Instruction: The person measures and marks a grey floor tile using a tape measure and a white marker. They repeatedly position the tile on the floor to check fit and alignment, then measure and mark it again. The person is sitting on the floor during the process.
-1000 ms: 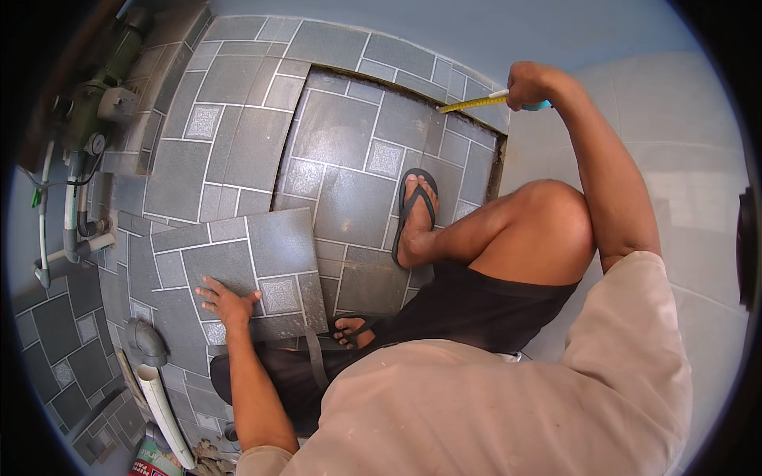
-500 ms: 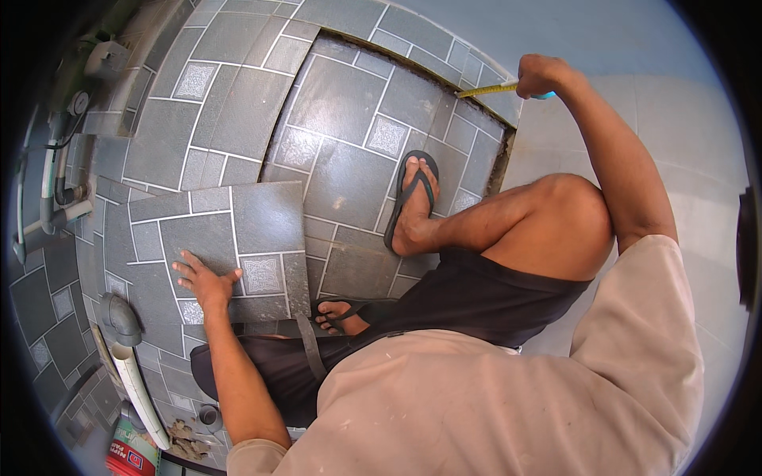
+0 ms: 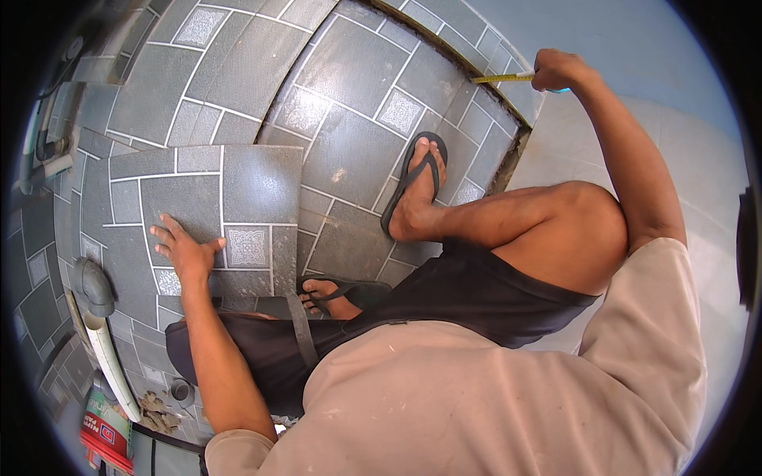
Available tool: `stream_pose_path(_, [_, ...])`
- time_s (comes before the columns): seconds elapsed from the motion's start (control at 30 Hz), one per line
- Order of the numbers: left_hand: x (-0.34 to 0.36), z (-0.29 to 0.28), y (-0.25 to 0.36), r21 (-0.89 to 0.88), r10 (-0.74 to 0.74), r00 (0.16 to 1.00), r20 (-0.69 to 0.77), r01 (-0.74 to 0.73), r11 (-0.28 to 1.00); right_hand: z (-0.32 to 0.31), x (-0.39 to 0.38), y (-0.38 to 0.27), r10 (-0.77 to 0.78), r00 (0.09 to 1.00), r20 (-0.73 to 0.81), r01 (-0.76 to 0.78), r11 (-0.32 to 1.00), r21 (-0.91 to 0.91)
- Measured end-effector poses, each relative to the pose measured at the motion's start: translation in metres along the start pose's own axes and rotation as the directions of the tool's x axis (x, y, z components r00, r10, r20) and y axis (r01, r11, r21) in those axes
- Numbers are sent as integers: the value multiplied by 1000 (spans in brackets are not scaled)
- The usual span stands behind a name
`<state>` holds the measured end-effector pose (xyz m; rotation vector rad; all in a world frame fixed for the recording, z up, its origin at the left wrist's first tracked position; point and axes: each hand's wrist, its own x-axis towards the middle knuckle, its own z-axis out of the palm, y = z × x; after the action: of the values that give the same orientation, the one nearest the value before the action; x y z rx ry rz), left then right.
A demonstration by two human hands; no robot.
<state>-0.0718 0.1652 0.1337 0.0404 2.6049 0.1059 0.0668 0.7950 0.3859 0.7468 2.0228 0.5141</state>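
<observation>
My left hand (image 3: pixel 184 250) lies open, fingers spread, on a loose grey patterned tile piece (image 3: pixel 260 184). My right hand (image 3: pixel 562 70) grips a tape measure (image 3: pixel 503 78), its yellow blade reaching to the dark gap along the far edge of a recessed square in the tiled floor (image 3: pixel 355 143). Most of the tape's case is hidden by my fingers. My sandalled right foot (image 3: pixel 414 190) rests on the recessed tiles, and my other foot (image 3: pixel 325 298) is beside the loose piece.
Pipes and a gauge (image 3: pixel 55 147) stand at the far left. A grey elbow (image 3: pixel 97 289), a white pipe (image 3: pixel 113 369), a red-and-green paint can (image 3: pixel 105 428) and some rubble (image 3: pixel 159 412) lie at lower left. A blue-grey wall (image 3: pixel 635 40) borders pale tiles (image 3: pixel 690 174) at right.
The view has shifted, sliding the left-side things leftward and upward in the frame. My left hand stays spread on the tile piece, and my right hand still holds the tape at the gap.
</observation>
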Motion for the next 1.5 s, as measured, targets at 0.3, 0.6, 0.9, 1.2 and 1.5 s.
stream_pose_path(0.3, [-1, 0, 1, -35, 15, 1000, -13, -15, 999, 8, 15, 0, -35, 999, -15, 35, 999, -7])
stream_pose_path(0.6, [-2, 1, 2, -35, 11, 1000, -27, -12, 999, 7, 17, 0, -16, 1000, -27, 16, 1000, -2])
stream_pose_path(0.9, [-1, 1, 4, -21, 9, 1000, -22, -9, 1000, 7, 26, 0, -21, 1000, 0, 21, 1000, -1])
stream_pose_path(1.2, [-2, 3, 3, -26, 23, 999, -43, -24, 999, -1, 24, -7, -25, 999, 43, 25, 1000, -4])
stream_pose_path(1.5, [-6, -4, 8, -54, 17, 998, -54, -20, 998, 2, 28, -8, -63, 997, 32, 62, 998, 22])
